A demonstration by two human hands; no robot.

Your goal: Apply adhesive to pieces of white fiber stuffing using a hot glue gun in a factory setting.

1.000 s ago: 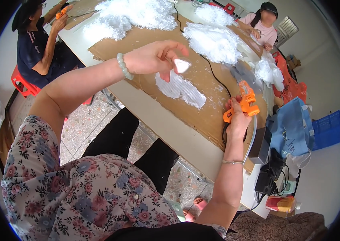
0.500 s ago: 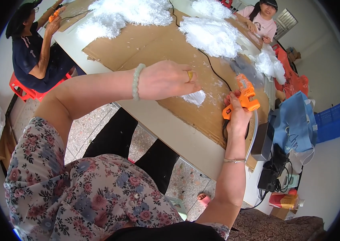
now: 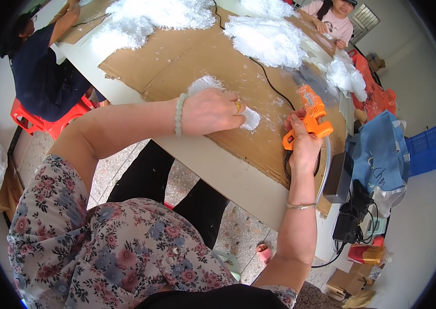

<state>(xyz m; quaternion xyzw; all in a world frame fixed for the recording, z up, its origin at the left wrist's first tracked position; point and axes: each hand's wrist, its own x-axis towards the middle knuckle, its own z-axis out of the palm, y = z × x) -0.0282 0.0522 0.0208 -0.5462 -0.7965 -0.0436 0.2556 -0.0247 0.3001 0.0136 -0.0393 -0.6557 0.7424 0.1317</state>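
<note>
My left hand (image 3: 212, 110) is over the near part of the cardboard, palm down, fingers curled round a white fringed piece (image 3: 251, 119). One end of that piece pokes out past my fingertips, and frayed white strands show beyond the back of the hand. Its middle is hidden beneath my palm. To the right, my right hand (image 3: 303, 144) grips an orange hot glue gun (image 3: 313, 116) by its handle, with the body tilted up and away from me. A gap separates the gun from the white piece.
Brown cardboard (image 3: 177, 67) covers much of the table. Heaps of white fringed material (image 3: 267, 41) lie farther back, with a black cord (image 3: 267, 80) between. A blue bag (image 3: 380, 149) and black adapters (image 3: 346, 226) stand right. Co-workers sit far left and far right.
My left hand has shifted slightly left and down, and white strands now show behind it. The glue gun has barely moved. The left co-worker has leaned, and their orange tool is out of sight.
</note>
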